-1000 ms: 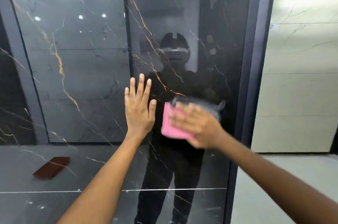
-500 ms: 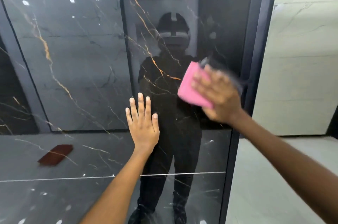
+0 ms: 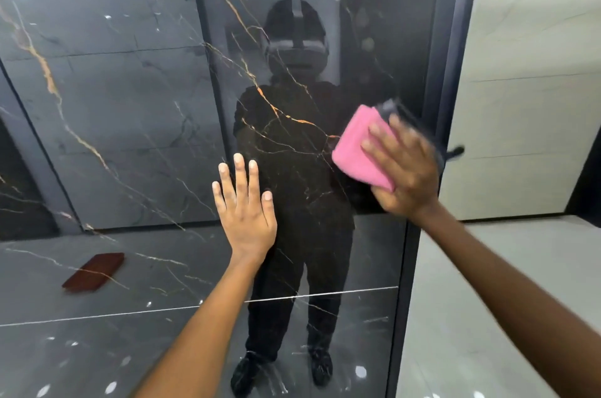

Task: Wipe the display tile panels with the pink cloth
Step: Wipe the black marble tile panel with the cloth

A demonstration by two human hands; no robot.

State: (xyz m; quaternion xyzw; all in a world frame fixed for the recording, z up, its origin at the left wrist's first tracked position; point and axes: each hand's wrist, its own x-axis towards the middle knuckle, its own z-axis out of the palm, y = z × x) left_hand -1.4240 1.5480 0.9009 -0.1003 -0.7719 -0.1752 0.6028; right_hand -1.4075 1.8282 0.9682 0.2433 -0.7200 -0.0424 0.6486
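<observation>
Head view: worn on the person's head
Facing: straight at the glossy dark tile panel [image 3: 136, 124], slightly downward
Nearness: within arm's reach

A pale veined wall [image 3: 533, 79] stands at right above a light grey floor [image 3: 481, 284], brightly lit.

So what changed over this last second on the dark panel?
The right hand swept the pink cloth up and rightward toward the panel's right edge, keeping its grip. The left hand stayed flat on the glossy tile.
</observation>
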